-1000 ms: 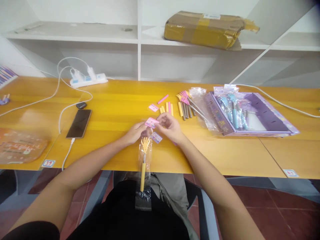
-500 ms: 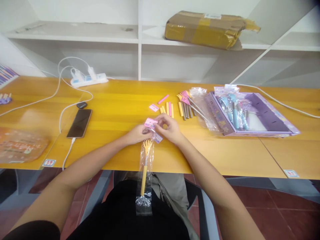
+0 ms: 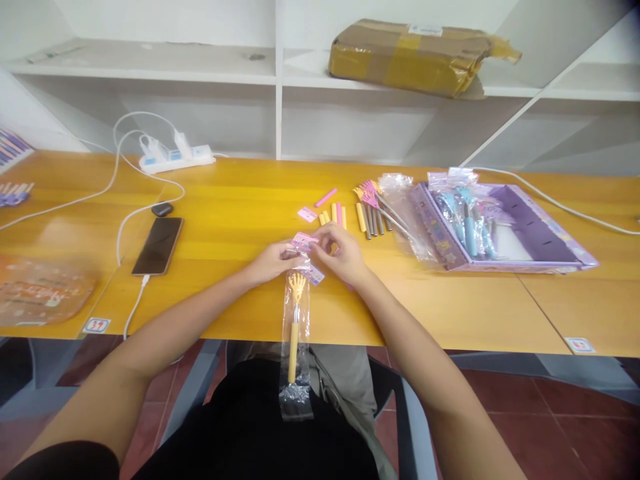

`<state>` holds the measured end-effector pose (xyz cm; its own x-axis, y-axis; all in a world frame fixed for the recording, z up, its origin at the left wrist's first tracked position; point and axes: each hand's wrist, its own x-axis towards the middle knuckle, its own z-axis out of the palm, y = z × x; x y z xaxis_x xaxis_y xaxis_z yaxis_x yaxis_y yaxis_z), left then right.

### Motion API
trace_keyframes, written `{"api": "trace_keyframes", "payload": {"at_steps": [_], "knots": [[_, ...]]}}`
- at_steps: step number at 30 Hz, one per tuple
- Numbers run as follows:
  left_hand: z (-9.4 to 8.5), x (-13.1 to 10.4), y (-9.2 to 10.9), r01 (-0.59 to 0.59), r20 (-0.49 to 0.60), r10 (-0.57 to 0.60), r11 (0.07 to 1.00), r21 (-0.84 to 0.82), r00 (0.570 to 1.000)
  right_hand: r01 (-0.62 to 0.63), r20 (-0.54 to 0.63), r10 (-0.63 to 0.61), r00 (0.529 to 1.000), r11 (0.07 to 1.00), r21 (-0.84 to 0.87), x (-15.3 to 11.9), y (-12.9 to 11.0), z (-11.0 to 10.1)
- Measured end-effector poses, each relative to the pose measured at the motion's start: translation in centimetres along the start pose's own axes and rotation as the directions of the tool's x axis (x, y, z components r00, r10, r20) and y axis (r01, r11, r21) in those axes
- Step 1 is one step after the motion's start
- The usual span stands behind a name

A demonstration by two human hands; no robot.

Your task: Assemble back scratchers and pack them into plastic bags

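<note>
A yellow back scratcher (image 3: 294, 333) hangs upright inside a clear plastic bag (image 3: 296, 400), its hand-shaped head uppermost. The bag's top end is pinched in my left hand (image 3: 271, 262). Between both hands is a pink card (image 3: 303, 241) at the bag's mouth, and the fingers of my right hand (image 3: 341, 253) are closed on its right edge. Just below them, another pink-and-purple card (image 3: 315, 274) lies on the table. Beyond my right hand are short yellow and pink handle tubes (image 3: 334, 213), and loose scratcher heads with metal rods (image 3: 371, 197).
A purple display box (image 3: 545, 230) with bagged blue scratchers (image 3: 470, 230) stands at the right, beside empty clear bags (image 3: 417, 243). On the left are a charging phone (image 3: 158, 247), a black earbud case (image 3: 162, 209) and a power strip (image 3: 177, 159). A taped carton (image 3: 400, 57) sits on the shelf.
The bagged scratcher has swung slightly right and up, and hangs straighter. My hands have shifted the pink card a little upward, still closed on it.
</note>
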<state>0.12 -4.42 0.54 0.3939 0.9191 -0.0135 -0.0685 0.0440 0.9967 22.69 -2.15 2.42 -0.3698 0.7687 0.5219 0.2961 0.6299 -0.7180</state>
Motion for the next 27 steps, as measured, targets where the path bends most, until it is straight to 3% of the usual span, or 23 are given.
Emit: {"api": "trace_keyframes", "payload": {"at_steps": [7, 27], "knots": [[0.13, -0.08, 0.02, -0.009, -0.11, -0.001, 0.996, -0.093, 0.994, 0.026, 0.01, -0.025, 1.0, 0.998, -0.051, 0.02, 0.48, -0.12], [-0.06, 0.08, -0.77, -0.051, -0.183, 0.021, 0.985, -0.163, 0.983, 0.021, 0.027, -0.019, 0.999, 0.997, -0.073, 0.1, 0.49, -0.44]]}}
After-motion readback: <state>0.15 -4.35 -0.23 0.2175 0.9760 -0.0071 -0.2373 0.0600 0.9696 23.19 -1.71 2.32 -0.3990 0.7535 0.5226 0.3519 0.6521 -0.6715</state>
